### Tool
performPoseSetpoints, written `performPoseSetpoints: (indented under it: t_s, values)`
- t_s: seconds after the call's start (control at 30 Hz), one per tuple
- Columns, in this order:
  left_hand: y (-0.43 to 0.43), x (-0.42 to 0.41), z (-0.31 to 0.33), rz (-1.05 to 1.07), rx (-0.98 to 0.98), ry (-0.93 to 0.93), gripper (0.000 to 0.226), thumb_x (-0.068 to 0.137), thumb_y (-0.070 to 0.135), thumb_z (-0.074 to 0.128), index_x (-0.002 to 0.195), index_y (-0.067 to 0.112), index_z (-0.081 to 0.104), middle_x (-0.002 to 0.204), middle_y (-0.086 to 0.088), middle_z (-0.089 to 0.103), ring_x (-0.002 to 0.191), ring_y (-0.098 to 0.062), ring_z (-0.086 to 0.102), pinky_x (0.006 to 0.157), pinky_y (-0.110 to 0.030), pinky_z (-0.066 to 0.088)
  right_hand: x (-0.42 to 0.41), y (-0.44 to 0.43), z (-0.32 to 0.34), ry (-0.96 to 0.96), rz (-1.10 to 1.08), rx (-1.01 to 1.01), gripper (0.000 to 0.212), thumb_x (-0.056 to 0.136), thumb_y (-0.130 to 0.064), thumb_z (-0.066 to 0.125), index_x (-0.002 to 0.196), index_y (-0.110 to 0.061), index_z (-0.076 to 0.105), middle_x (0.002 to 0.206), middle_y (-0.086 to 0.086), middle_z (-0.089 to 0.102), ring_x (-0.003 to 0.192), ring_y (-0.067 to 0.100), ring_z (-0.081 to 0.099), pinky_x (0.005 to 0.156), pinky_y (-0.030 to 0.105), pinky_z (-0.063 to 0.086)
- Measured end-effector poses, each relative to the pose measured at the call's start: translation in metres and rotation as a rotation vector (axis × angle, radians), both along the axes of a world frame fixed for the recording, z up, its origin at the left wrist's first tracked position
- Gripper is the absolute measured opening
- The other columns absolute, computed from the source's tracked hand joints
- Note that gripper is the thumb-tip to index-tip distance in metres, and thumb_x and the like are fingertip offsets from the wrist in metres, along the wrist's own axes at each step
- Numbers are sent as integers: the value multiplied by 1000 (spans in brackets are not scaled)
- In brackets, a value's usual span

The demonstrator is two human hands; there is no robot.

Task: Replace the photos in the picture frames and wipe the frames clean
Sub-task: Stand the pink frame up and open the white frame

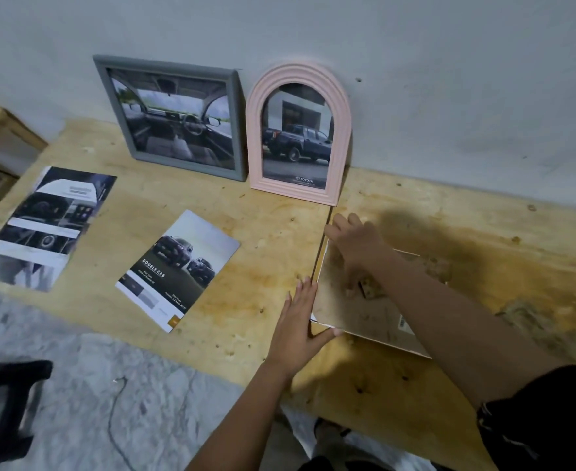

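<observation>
Presumably to steady the frame [364, 317], left hand [297, 321] presses straight fingers against its left edge; right hand [354, 239] curls over its back, grip unclear.

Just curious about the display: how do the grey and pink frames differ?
The grey frame is rectangular and wider; the pink frame is arched and narrower. The grey frame shows a car interior, the pink frame a parked pickup. Both stand on the wooden board, leaning against the wall.
</observation>
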State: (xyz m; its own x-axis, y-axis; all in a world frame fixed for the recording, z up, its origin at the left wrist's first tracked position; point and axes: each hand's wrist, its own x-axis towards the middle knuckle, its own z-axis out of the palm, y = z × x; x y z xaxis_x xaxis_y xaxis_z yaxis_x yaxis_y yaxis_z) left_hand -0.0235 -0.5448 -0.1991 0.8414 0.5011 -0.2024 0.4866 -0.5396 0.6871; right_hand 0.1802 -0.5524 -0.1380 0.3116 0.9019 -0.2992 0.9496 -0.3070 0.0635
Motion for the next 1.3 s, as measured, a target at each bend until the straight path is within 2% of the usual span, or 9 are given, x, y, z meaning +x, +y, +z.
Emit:
performPoseSetpoints:
  t_s: [0.17, 0.23, 0.4, 0.53, 0.63, 0.87, 1.1, 1.2, 1.3]
  values:
    - [1, 1, 1, 38, -10, -22, 90, 81, 58, 60, 151, 26, 12, 155, 17, -2, 142, 2, -9, 115, -20, -7, 3, 5, 5, 17, 39, -48, 93, 41, -46, 87, 117, -18, 40, 118, 0, 50, 110, 22, 43, 87, 36, 37]
    - [1, 1, 1, 38, -13, -25, 90, 81, 56, 62, 150, 26, 13, 154, 17, -1, 142, 3, -8, 114, -20, -7, 4, 5, 7, 43, 44, -68, 95, 37, -50, 88, 113, -19, 39, 112, 0, 56, 106, 22, 46, 87, 37, 35]
    - [1, -1, -1, 17, 23, -8, 92, 80, 61, 60, 151, 26, 13, 156, 15, 0, 142, 3, -8, 115, -20, -7, 6, 3, 8, 365, -113, -79, 90, 38, -32, 93, 105, -17, 35, 106, 9, 55, 94, 25, 54, 72, 33, 45]
    - [0, -1, -1, -25, 72, 24, 94, 80, 67, 52, 151, 26, 7, 155, 15, -8, 142, 0, -14, 115, -22, -9, 12, 4, 11, 562, -205, -71, 89, 36, -24, 94, 100, -21, 32, 104, 8, 56, 90, 25, 57, 72, 41, 55]
    - [1, -2, -2, -27, 81, 28, 93, 81, 67, 52, 151, 26, 5, 154, 15, -9, 141, 1, -15, 114, -20, -10, 13, 4, 12, 618, -233, -66, 82, 43, -24, 92, 104, -18, 38, 102, 5, 55, 91, 23, 55, 75, 41, 54]
    - [2, -2, -3, -36, 92, 52, 93, 79, 70, 51, 151, 29, 9, 155, 16, -11, 141, 0, -16, 114, -24, -10, 17, -8, 12, 842, -362, 99, 32, 78, -20, 72, 92, -20, 43, 79, -12, 52, 74, 8, 48, 60, 22, 35]
    - [3, -1, -4, -88, 115, 80, 93, 77, 75, 46, 150, 32, 8, 154, 14, -19, 142, -5, -21, 113, -26, -13, 17, -20, 0, 887, -479, 193, 28, 78, -16, 70, 92, -17, 46, 98, 3, 62, 85, 17, 53, 62, 24, 38]
    - [3, 0, -4, -108, 149, 96, 92, 77, 76, 43, 151, 33, 7, 154, 10, -21, 141, -7, -23, 112, -26, -15, 19, -23, -7, 897, -572, 222, 29, 77, -17, 71, 97, -16, 50, 97, 3, 57, 87, 17, 51, 64, 24, 38]
    - [3, -1, -6, -131, 186, 104, 90, 80, 75, 40, 150, 34, 3, 155, 6, -23, 141, -9, -26, 112, -26, -16, 24, -23, -12, 883, -678, 298, 27, 76, -18, 70, 96, -17, 52, 98, 4, 59, 93, 21, 55, 76, 33, 45]
